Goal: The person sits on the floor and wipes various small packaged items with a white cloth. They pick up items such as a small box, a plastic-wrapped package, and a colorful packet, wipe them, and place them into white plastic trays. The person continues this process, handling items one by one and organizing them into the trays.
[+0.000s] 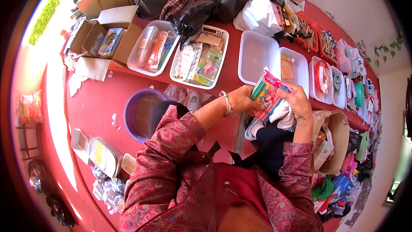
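Both hands hold a flat, colourful plastic packet [265, 99] with a red top edge; coloured sticks like pencils or markers show on its front. My left hand [243, 99], with bangles at the wrist, grips the packet's lower left side. My right hand [298, 101] pinches its upper right side and also has a crumpled white cloth [281, 115] bunched below the fingers. Just beyond the packet lies an empty-looking white tub [259, 56]. To its right sits a white tub with a few small items [294, 71].
A white basket [175, 66] and a clear tub [133, 60] of packaged goods stand on the red ledge, beside an open cardboard box [134, 38]. A purple basin [128, 118] is on the floor at left. Another cardboard box [343, 139] stands at my right.
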`<state>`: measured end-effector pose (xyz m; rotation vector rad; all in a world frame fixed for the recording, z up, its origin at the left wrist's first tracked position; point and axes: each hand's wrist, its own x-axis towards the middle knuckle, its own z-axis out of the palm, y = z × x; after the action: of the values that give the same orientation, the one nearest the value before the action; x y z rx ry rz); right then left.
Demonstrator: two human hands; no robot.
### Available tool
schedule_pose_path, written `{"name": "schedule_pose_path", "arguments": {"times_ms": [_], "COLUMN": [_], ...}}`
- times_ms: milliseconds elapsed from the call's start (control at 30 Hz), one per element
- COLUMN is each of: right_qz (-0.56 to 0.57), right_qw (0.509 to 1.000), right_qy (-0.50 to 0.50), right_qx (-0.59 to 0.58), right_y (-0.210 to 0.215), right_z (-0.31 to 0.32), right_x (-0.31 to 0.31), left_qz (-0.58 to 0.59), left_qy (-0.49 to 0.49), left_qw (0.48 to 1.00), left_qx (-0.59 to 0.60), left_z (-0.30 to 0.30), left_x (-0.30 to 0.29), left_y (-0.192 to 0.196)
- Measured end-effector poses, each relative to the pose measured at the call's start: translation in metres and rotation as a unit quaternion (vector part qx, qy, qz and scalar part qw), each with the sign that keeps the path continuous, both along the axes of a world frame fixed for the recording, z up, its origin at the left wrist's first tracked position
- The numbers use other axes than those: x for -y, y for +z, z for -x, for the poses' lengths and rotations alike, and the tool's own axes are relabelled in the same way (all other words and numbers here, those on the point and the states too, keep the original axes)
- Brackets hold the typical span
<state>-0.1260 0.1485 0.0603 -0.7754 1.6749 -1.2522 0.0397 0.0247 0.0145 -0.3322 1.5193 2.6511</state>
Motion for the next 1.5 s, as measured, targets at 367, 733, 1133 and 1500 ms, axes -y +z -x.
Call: {"name": "schedule_pose_path", "arguments": {"times_ms": [367,733,1133,1500], "right_qz": [0.097,0.016,0.113,0.039], "right_qw": [0.957,0.998,0.963,0.985], "right_qy": [-0.237,-0.012,-0.121,-0.011], "right_qx": [0.136,-0.058,0.212,0.169], "right_y": [0.004,-0.011,-0.008,0.002], "right_z": [-0.004,0.012,-0.001,-0.016], "right_x": [0.019,0.013,0.031,0.043], "left_qz": [-0.256,-0.101,-0.135,-0.096], "left_qy": [0.131,0.29,0.296,0.603], "left_qw": [0.948,0.952,0.945,0.787], "left_qx": [-0.136,-0.01,-0.04,-0.088], "left_z": [0.012,0.017,0.008,-0.157], "left_x": [-0.004,0.01,0.026,0.167], "left_y": [0.006,0.005,0.018,-0.014]}}
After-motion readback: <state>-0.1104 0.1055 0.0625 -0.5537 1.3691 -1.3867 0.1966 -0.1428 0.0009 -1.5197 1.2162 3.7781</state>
